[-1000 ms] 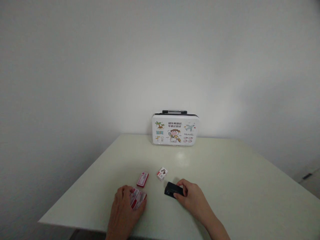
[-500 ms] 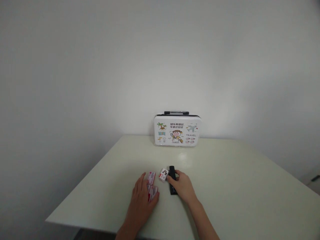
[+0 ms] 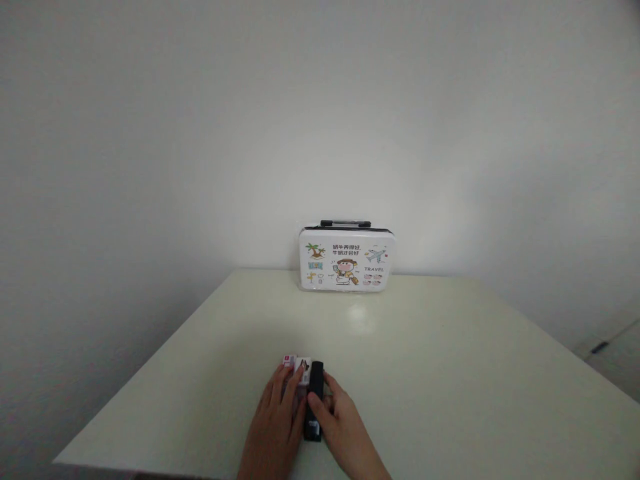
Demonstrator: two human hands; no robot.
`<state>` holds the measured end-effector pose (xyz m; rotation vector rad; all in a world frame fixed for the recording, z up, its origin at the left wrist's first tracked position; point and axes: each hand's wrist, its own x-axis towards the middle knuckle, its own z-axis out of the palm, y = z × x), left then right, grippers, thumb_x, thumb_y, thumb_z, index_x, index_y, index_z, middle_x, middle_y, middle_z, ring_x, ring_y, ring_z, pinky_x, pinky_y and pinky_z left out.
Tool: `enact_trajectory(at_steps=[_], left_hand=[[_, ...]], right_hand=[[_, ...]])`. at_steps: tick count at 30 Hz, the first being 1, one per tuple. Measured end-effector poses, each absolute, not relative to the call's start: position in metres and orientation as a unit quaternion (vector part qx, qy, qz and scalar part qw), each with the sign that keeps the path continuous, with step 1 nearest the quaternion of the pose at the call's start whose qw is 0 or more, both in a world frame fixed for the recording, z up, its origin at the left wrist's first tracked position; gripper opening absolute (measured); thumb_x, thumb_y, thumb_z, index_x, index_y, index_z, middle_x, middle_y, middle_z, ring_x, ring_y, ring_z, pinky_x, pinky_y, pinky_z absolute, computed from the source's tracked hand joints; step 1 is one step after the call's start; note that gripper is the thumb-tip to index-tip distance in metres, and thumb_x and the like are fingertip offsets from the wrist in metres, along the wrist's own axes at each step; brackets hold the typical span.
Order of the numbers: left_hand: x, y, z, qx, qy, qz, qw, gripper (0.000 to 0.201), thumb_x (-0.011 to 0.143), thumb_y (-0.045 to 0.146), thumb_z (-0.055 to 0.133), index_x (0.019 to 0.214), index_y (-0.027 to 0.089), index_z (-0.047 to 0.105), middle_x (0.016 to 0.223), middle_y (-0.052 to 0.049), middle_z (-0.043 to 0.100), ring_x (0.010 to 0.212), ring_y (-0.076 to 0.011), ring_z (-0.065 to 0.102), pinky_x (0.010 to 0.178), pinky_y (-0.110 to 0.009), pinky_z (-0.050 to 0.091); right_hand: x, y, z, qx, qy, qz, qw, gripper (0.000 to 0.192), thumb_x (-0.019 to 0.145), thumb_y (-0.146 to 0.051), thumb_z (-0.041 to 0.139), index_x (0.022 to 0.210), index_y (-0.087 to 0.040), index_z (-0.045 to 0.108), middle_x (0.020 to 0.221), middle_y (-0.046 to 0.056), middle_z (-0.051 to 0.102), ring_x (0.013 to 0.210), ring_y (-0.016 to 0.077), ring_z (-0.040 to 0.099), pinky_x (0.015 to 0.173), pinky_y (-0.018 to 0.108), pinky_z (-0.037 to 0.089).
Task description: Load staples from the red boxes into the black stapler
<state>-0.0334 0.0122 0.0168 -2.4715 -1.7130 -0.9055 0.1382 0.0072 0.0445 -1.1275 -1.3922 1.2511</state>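
Note:
A black stapler [image 3: 315, 400] lies lengthwise on the table, pointing away from me. My right hand [image 3: 340, 417] grips its right side, thumb on top and fingers behind. Against the stapler's left side is a small white box [image 3: 303, 371] with a dark picture on it. A small pink-and-white box [image 3: 289, 360] sits beside that one, farther left. My left hand [image 3: 280, 403] is closed over these small boxes, its fingers across them and its thumb near the stapler. Most of the boxes are hidden under that hand.
Behind the hands, a white case [image 3: 347, 260] with cartoon travel pictures and a black handle stands upright by the wall. The pale table [image 3: 425, 360] reaches to the wall [image 3: 320, 120]. A dark handle-like piece [image 3: 599, 347] shows low at the right.
My right hand has brought the stapler left and nearer, up against the boxes. The white box now sits between pink box and stapler, and my left hand covers more of them. The view has shifted slightly.

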Motion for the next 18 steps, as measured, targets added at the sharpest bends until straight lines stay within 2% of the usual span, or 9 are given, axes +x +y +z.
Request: enact_trajectory(at_steps=[3,5,7,11,13,15,16,18], left_hand=[[-0.060,0.014,0.011,-0.784,-0.541,-0.304,-0.013,0.052,0.104,0.024,0.039,0.155,0.030,0.034,0.158,-0.010,0.040,0.149,-0.0265,0.035,0.119,-0.054,0.042],[-0.082,0.019,0.013,-0.785,-0.537,-0.309,-0.022,0.048,0.104,0.024,0.037,0.152,0.029,0.038,0.155,-0.010,0.043,0.148,-0.0259,0.037,0.118,-0.055,0.041],[-0.105,0.028,0.017,-0.783,-0.542,-0.303,-0.027,0.045,0.105,0.026,0.036,0.150,0.027,0.040,0.152,-0.010,0.045,0.146,-0.0248,0.038,0.119,-0.054,0.040],[-0.143,0.044,0.023,-0.774,-0.572,-0.271,-0.020,0.041,0.106,0.030,0.032,0.145,0.023,0.044,0.151,-0.011,0.047,0.145,-0.0245,0.039,0.122,-0.055,0.032],[-0.151,0.046,0.027,-0.760,-0.594,-0.263,-0.011,0.041,0.106,0.031,0.030,0.144,0.023,0.044,0.149,-0.011,0.050,0.143,-0.0260,0.041,0.123,-0.062,0.024],[-0.147,0.042,0.035,-0.729,-0.618,-0.294,0.005,0.041,0.106,0.032,0.028,0.143,0.022,0.042,0.147,-0.011,0.052,0.142,-0.0271,0.042,0.123,-0.068,0.015],[-0.139,0.038,0.041,-0.710,-0.625,-0.324,0.015,0.041,0.106,0.033,0.029,0.143,0.022,0.041,0.146,-0.012,0.052,0.142,-0.0273,0.042,0.123,-0.068,0.014],[-0.113,0.027,0.051,-0.682,-0.619,-0.389,0.024,0.040,0.105,0.036,0.034,0.141,0.021,0.041,0.145,-0.013,0.052,0.141,-0.0277,0.043,0.123,-0.064,0.019]], right_hand=[[0.112,0.003,0.048,-0.425,-0.574,0.506,0.484,0.052,0.097,-0.051,0.057,0.141,-0.024,0.056,0.131,0.009,0.067,0.116,0.0252,0.064,0.103,0.039,0.048],[0.092,0.007,0.053,-0.417,-0.584,0.501,0.484,0.051,0.098,-0.049,0.056,0.142,-0.025,0.056,0.138,0.008,0.063,0.128,0.0268,0.057,0.111,0.042,0.043],[0.072,0.016,0.058,-0.418,-0.597,0.493,0.475,0.051,0.097,-0.048,0.055,0.143,-0.025,0.055,0.136,0.009,0.064,0.129,0.0280,0.056,0.110,0.043,0.043],[0.040,0.039,0.064,-0.422,-0.624,0.474,0.455,0.050,0.097,-0.047,0.056,0.142,-0.026,0.055,0.123,0.008,0.069,0.118,0.0279,0.062,0.102,0.042,0.047],[0.039,0.046,0.063,-0.448,-0.628,0.466,0.434,0.064,0.095,-0.050,0.058,0.150,-0.021,0.045,0.104,0.007,0.072,0.099,0.0263,0.067,0.090,0.039,0.051],[0.055,0.047,0.059,-0.502,-0.621,0.444,0.407,0.079,0.096,-0.056,0.055,0.158,-0.013,0.031,0.083,0.004,0.068,0.078,0.0242,0.066,0.075,0.036,0.052],[0.070,0.046,0.055,-0.535,-0.616,0.422,0.396,0.083,0.097,-0.059,0.051,0.159,-0.010,0.026,0.076,0.002,0.066,0.071,0.0236,0.063,0.070,0.035,0.050],[0.111,0.039,0.046,-0.588,-0.608,0.358,0.397,0.078,0.100,-0.061,0.042,0.158,-0.011,0.029,0.079,0.004,0.066,0.072,0.0243,0.064,0.072,0.037,0.051]])
